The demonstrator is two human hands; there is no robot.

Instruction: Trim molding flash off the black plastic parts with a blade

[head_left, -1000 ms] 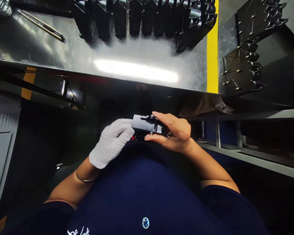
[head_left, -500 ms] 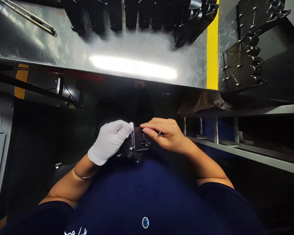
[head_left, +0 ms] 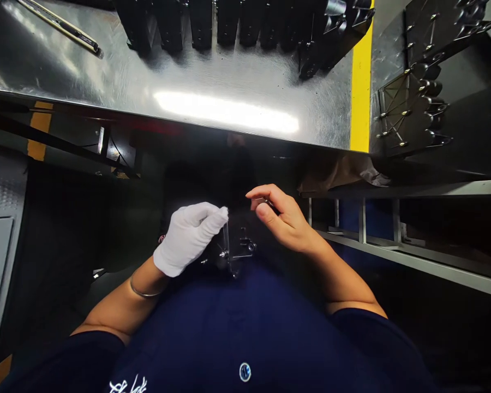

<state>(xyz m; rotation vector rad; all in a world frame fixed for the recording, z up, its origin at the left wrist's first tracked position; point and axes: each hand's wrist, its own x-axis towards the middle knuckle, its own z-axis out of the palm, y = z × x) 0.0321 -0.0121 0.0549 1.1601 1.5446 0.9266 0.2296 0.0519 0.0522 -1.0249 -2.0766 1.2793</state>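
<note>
My left hand (head_left: 191, 236), in a white glove, pinches the upper edge of a black molded part (head_left: 238, 252) between thumb and fingers. Thin ribs, small bosses and a ring-shaped eyelet show on the part, which hangs close in front of my dark blue shirt. Much of its outline is lost against the dark background. Bare and wearing a ring, my right hand (head_left: 284, 218) is held to the right of the part and apart from it. Its thumb and fingers are spread, with nothing seen between them.
Beyond my hands is a metal table (head_left: 225, 71) with a row of black parts (head_left: 202, 27) at its far side. A pen-like tool (head_left: 65, 27) lies at the left. Past the yellow stripe (head_left: 360, 87), more ribbed black parts (head_left: 413, 109) lie. A metal rack (head_left: 393, 254) stands at the right.
My right hand has come off the black part's upper edge, moved slightly up and right, and opened. My left hand keeps its pinch, shifted slightly right in view.
</note>
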